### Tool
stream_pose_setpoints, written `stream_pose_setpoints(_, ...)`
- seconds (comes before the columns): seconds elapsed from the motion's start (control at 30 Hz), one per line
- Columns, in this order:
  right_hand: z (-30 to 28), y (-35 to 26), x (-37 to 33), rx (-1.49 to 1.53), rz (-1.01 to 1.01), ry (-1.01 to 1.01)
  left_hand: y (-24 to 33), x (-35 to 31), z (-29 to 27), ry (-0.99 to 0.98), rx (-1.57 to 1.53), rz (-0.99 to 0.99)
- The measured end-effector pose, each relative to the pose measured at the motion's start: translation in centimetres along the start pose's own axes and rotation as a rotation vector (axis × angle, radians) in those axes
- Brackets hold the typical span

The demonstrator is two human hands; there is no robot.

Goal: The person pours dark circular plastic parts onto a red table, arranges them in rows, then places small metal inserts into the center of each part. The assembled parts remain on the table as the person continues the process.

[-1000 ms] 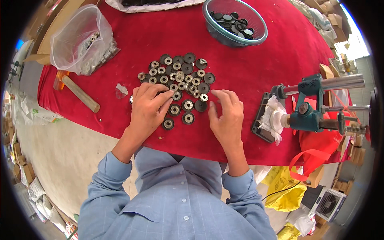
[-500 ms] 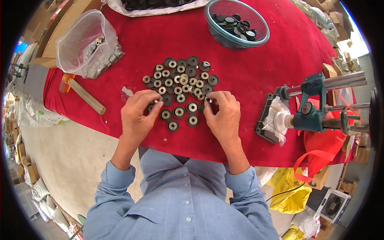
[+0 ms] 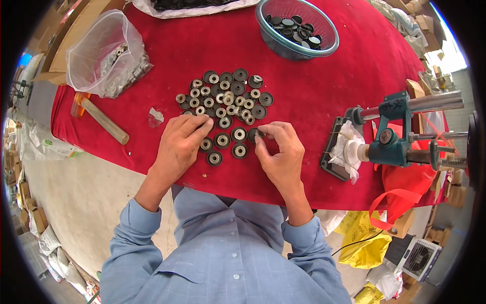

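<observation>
Black round caps (image 3: 266, 99) and small metal ring bearings (image 3: 229, 101) lie in a loose cluster in front of me. Closer to me, several caps carry a bearing seated in the middle, such as this capped bearing (image 3: 222, 140). My right hand (image 3: 282, 154) pinches a metal bearing (image 3: 260, 133) at the edge of a black cap (image 3: 252, 134). At the cluster's left side, my left hand (image 3: 179, 144) has its thumb and fingers closed together, fingertips beside the bearings. Whatever it may hold is hidden behind the fingers.
A teal basket (image 3: 331, 49) of black caps stands at the back. Back left are a clear plastic bag (image 3: 81, 66) of metal parts and a wooden-handled hammer (image 3: 106, 120). A green hand press (image 3: 392, 131) stands at right on the red cloth (image 3: 314, 101).
My right hand has brought its bearing slightly left and down onto the cap's edge. My left fingertips have shifted right and up, and the metal piece seen in them earlier is now hidden.
</observation>
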State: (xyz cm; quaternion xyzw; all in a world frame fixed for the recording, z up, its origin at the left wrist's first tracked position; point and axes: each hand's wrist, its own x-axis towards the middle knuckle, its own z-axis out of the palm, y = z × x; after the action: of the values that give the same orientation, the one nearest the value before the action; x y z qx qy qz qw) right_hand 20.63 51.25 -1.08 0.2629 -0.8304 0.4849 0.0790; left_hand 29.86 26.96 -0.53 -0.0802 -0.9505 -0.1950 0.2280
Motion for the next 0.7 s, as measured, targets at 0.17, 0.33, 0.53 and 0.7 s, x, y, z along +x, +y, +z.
stream_pose_setpoints(0.17,0.1,0.1,0.2,-0.094,-0.099,-0.017,-0.4,-0.9,0.3,0.025,0.008,0.019)
stream_pose_setpoints(0.33,0.6,0.5,0.0,-0.168,-0.212,-0.050,-0.2,-1.3,0.3,0.026,0.069,0.050)
stream_pose_setpoints(0.53,0.4,0.2,-0.8,-0.307,-0.274,-0.123,-0.3,-1.1,0.1,-0.001,0.108,0.073)
stream_pose_setpoints(0.7,0.1,-0.8,-2.3,-0.543,-0.298,-0.141,-0.2,-1.2,0.2,0.028,0.093,0.053)
